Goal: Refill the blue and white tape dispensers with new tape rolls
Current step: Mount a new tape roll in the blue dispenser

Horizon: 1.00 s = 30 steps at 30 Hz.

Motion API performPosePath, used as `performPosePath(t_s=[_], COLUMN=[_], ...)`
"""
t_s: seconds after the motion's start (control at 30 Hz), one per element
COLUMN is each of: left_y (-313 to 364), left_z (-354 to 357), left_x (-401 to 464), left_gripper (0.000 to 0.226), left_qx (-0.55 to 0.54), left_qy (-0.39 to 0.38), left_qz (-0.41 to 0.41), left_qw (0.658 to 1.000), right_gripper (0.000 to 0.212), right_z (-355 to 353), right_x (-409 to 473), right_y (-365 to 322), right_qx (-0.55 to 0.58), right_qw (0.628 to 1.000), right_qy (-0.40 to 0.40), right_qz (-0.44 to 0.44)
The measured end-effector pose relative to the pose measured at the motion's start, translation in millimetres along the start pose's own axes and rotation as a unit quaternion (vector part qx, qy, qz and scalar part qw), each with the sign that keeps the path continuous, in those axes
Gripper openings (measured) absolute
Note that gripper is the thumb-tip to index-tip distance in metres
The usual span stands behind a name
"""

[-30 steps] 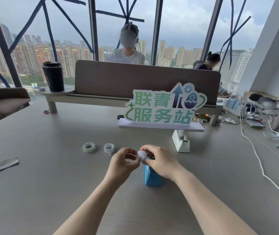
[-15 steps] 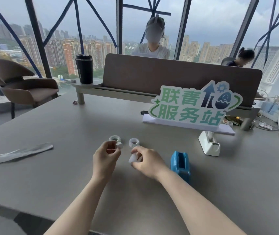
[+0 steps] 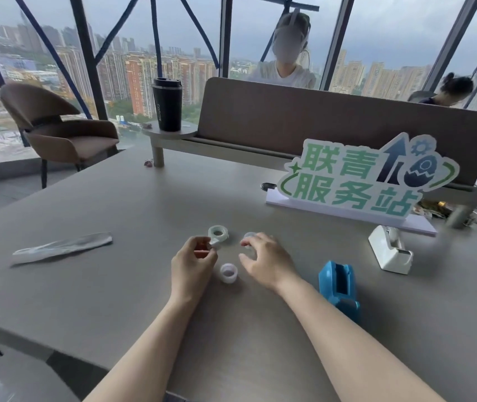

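Observation:
The blue tape dispenser [image 3: 338,285] stands on the grey table [image 3: 115,285] to the right of my right forearm, its slot without a roll. Farther back on the right stands the white dispenser [image 3: 391,252]. One clear tape roll [image 3: 218,232] lies just beyond my left hand [image 3: 193,261], which pinches a small white piece [image 3: 214,244]. A second roll [image 3: 249,236] lies under the fingertips of my right hand [image 3: 263,261], whose fingers are spread and hold nothing. Between my hands a small whitish ring [image 3: 228,272] stands on the table.
A crumpled plastic wrapper [image 3: 63,246] lies at the left. A green-lettered sign [image 3: 359,181] on a white base stands behind the dispensers, before a brown divider [image 3: 318,123]. A black cup [image 3: 167,104] sits on a small shelf. A person sits beyond the divider.
The whitish ring has left my right hand and now stands on the table. My right hand has opened and moved over the second roll. My head has turned left.

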<state>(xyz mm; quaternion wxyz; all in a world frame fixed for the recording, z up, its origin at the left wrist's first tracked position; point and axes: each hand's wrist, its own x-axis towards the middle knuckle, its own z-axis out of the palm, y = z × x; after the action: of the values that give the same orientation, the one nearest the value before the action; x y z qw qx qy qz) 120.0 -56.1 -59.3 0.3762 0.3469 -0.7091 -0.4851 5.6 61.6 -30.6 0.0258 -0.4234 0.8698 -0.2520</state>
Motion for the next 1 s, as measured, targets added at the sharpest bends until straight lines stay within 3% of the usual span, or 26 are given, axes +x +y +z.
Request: performPosePath(t_s=[0.17,0.27,0.4,0.5,0.63,0.8,1.0], left_y=[0,0,0,1,5,21,51], left_z=[1,0,-1,-1,0,9,42], left_x=[-3,-4,-3,-4,-7,-21,-35], left_gripper=[0.007,0.006,0.01,0.017,0.019,0.013,0.013], left_qx=[0.0,0.0,0.009,0.011,0.009,-0.048,-0.076], left_qy=[-0.017,-0.023,-0.025,-0.028,-0.027,-0.075,-0.163], left_qz=[0.005,0.006,0.007,0.017,0.021,0.028,0.074], left_qw=[1.0,1.0,1.0,0.999,0.999,0.996,0.981], right_gripper=[0.03,0.023,0.02,0.027,0.012,0.04,0.048], right_z=[-12,-8,0,1,-16,-42,-67], right_x=[30,38,36,30,15,-13,-41], right_y=[13,6,8,13,17,27,42], right_qx=[-0.049,-0.07,-0.082,-0.049,0.03,0.076,0.104], right_qw=[0.995,0.991,0.991,0.994,0.994,0.995,0.994], right_qy=[-0.003,-0.044,-0.02,0.013,0.029,0.015,0.027], right_qz=[0.09,0.108,0.101,0.098,0.101,0.063,0.036])
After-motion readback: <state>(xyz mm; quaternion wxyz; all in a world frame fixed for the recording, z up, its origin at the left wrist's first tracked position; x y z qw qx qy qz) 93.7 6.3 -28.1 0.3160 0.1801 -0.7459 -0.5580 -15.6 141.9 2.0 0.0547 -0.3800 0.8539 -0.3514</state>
